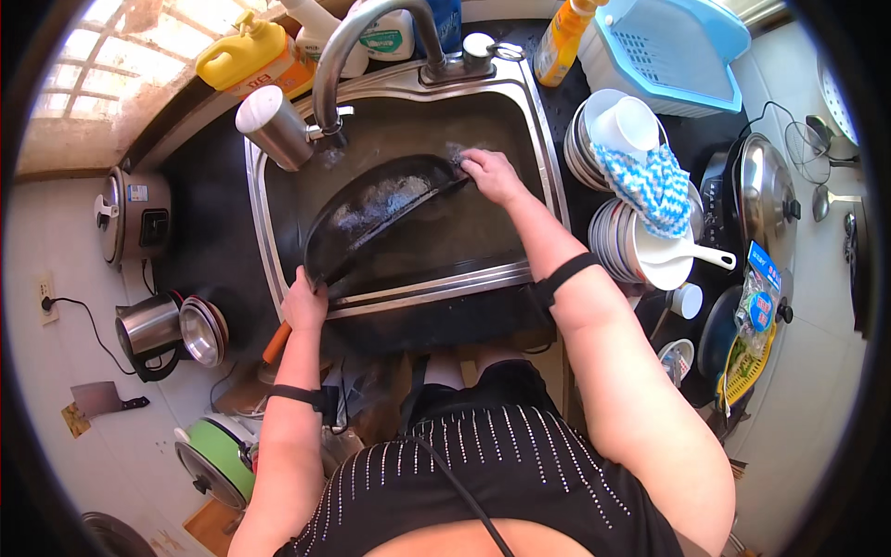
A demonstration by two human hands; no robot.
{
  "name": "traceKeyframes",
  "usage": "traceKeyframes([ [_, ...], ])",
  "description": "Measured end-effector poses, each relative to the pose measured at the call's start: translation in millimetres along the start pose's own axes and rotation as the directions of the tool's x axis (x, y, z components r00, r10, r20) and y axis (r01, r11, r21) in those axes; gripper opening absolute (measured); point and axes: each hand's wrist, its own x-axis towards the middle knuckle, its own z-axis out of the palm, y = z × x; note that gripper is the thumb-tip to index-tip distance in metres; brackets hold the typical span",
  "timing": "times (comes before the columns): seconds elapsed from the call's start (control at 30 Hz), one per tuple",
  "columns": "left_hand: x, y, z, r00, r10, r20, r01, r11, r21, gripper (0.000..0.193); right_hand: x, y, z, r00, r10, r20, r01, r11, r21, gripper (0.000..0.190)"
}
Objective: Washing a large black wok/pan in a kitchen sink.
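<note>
A dark wok (383, 209) is tilted on its side over the steel sink (546, 150), its outer surface wet and shiny. My left hand (305, 303) is closed on the wok's handle (277, 342), whose orange-brown end sticks out below the hand. At the wok's far right rim, my right hand (491, 174) holds a greyish scrubber (456, 154), seen only in part, against it. The curved faucet (341, 49) arches over the sink's left part, with a steel cylindrical attachment (275, 129) beside its spout.
Stacked bowls (581, 150) and plates (605, 240), with a blue-and-white cloth (651, 184), stand right of the sink. Behind are a yellow jug (254, 56), an orange bottle (562, 42) and a blue-and-white basket (668, 83). A kettle (150, 324) and metal bowls (202, 333) are at left.
</note>
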Motion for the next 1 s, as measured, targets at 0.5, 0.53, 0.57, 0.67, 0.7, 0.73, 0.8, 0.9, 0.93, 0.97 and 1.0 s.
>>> traceKeyframes([
  [0.5,-8.6,-10.6,5.9,0.999,0.011,-0.046,-0.010,1.000,0.016,0.034,30.4,5.1,-16.8,0.895,0.364,0.257,-0.446,0.731,0.516,0.029],
  [0.53,-5.9,-6.8,5.1,0.999,0.001,-0.049,-0.001,1.000,-0.013,0.032,19.3,2.9,-10.6,0.965,0.218,0.144,-0.256,0.901,0.350,0.029],
  [0.57,-5.6,-3.5,3.1,0.999,-0.005,-0.032,0.004,1.000,-0.022,0.031,9.6,0.4,-3.5,0.997,0.038,0.068,-0.047,0.988,0.146,0.030],
  [0.67,-3.4,5.0,-3.5,1.000,-0.007,-0.013,0.007,0.999,-0.037,0.029,11.2,-5.1,-2.1,0.994,0.102,0.028,-0.101,0.994,-0.034,0.030],
  [0.7,-4.3,5.7,-2.0,1.000,-0.003,-0.017,0.003,0.999,-0.034,0.028,11.0,-8.6,-2.5,0.991,0.134,0.024,-0.131,0.985,-0.112,0.030],
  [0.73,-5.3,5.4,-1.3,1.000,0.000,-0.021,-0.001,0.999,-0.032,0.028,22.8,-9.7,-3.7,0.965,0.243,0.102,-0.234,0.968,-0.089,0.030],
  [0.8,-6.4,4.2,-5.9,1.000,-0.013,-0.006,0.013,1.000,-0.024,0.027,36.0,-16.2,3.4,0.941,0.325,0.093,-0.301,0.932,-0.203,0.030],
  [0.9,-5.4,4.4,-9.1,0.997,-0.069,0.037,0.069,0.998,-0.006,0.029,54.8,-19.5,7.2,0.855,0.514,0.064,-0.482,0.835,-0.265,0.032],
  [0.93,-2.6,8.1,-8.9,0.995,-0.082,0.056,0.082,0.997,-0.006,0.031,64.1,-6.1,-2.5,0.810,0.583,0.062,-0.550,0.793,-0.261,0.033],
  [0.97,-0.6,10.4,-8.7,0.998,-0.053,0.033,0.053,0.999,-0.010,0.029,73.6,7.7,-15.5,0.759,0.648,0.058,-0.616,0.745,-0.256,0.034],
  [1.0,-4.5,8.9,-7.0,0.999,-0.040,0.019,0.041,0.999,-0.011,0.028,69.7,10.3,-13.2,0.747,0.656,0.104,-0.664,0.744,0.078,0.039],
])
